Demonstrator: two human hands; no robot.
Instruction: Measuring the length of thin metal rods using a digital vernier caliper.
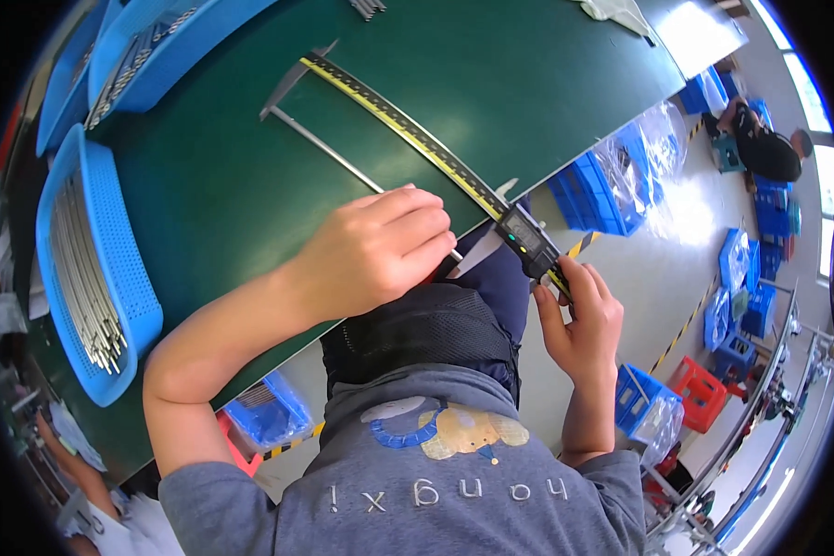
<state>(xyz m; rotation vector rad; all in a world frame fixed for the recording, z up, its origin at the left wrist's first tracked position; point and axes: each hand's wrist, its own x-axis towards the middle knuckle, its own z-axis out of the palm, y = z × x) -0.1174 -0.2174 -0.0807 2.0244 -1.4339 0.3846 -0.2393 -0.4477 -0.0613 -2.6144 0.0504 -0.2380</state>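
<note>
A long digital caliper slants across the green table, its yellow-marked beam running from far left to near right. Between its jaws lies a thin metal rod. The rod's far end meets the tip of the fixed jaw, and its near end is at the sliding jaw. My left hand is closed around the near half of the rod, fingers curled over it. My right hand grips the caliper's near end, thumb and fingers just below the display slider.
A blue basket full of metal rods stands at the table's left, with more blue baskets behind it. Short rods lie at the far edge. Blue crates sit on the floor to the right. Another person sits farther off.
</note>
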